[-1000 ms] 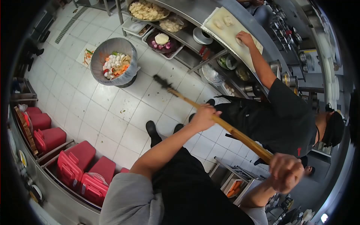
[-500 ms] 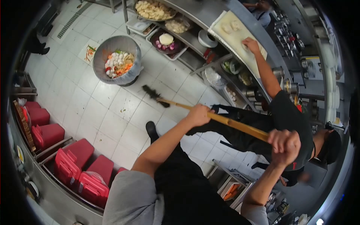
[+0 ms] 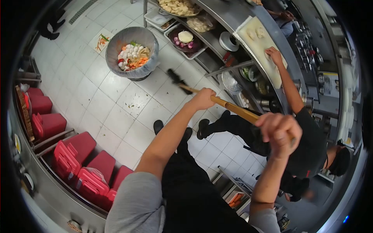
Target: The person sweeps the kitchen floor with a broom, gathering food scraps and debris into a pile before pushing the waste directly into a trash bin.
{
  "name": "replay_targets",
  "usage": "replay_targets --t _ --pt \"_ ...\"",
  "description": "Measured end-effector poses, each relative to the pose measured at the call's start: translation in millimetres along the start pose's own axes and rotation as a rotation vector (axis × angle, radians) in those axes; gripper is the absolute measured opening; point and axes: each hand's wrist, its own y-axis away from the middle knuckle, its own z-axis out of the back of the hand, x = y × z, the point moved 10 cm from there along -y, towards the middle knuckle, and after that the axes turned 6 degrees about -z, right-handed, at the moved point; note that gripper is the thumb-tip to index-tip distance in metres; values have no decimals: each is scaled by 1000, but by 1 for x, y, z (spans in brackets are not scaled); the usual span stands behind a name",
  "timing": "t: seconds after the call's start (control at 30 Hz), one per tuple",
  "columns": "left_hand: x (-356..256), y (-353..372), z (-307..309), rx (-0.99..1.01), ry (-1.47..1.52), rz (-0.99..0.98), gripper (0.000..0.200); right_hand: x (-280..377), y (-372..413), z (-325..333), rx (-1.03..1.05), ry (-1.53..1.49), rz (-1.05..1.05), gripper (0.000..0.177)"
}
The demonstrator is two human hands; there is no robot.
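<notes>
A broom with a yellowish wooden handle slants across the view, its black bristles at the tiled floor. My left hand is closed around the lower part of the handle. Higher up, near the handle's top end, my right hand wraps round it, closer to the camera. Small dark scraps lie scattered on the white tiles, left of the bristles. Beyond the bristles stands a bin lined with clear plastic, holding vegetable scraps.
A co-worker in black stands close on the right, one hand on a white cutting board. Shelves under that counter hold trays and bowls. Red lidded containers line the left side. Orange peelings lie beside the bin.
The broom head has shifted right and slightly up, away from the bin. My right hand has come left and up. The co-worker's near leg stands differently, and the whole view has shifted.
</notes>
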Motion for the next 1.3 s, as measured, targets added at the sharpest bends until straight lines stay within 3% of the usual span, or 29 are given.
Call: replay_targets --t 0.17,0.3,0.33,0.4,0.43,0.5,0.57,0.73,0.77,0.87,0.93,1.07,1.2,1.3 --pt "-69 21 -5 -21 -19 -79 39 64 32 69 -73 68 -30 29" --pt "-140 32 3 -468 153 -318 45 108 51 50 -31 159 53 40" --pt "-141 31 6 -480 151 -321 45 109 49 40 -29 222 67 42" --pt "-105 23 -30 -71 141 -6 40 91 45 20 12 263 109 38" --pt "-86 31 -29 -86 135 8 40 76 43 12 37 278 98 35" --pt "-54 41 -52 141 145 -2 36 41 44 3 27 189 6 29" --pt "-42 68 -38 206 59 -21 32 20 55 6 48 -34 -30 28" --pt "-33 104 -5 295 -129 32 27 20 88 13 -232 -2 -44 27" --pt "-47 102 -8 286 -110 -39 27 25 98 23 -268 9 -57 29" --pt "-98 80 -11 182 -107 -219 29 60 101 57 -240 -108 43 35" --pt "-114 62 -7 81 -56 -129 27 61 96 69 -278 -170 95 36" --pt "-62 63 -22 106 -161 -39 24 16 96 44 -332 -100 49 33" --pt "-1 134 -15 226 -325 91 20 -33 147 9 -356 -216 17 27" --pt "14 182 -8 212 -406 -19 16 -71 202 -18 -320 -229 -32 23"
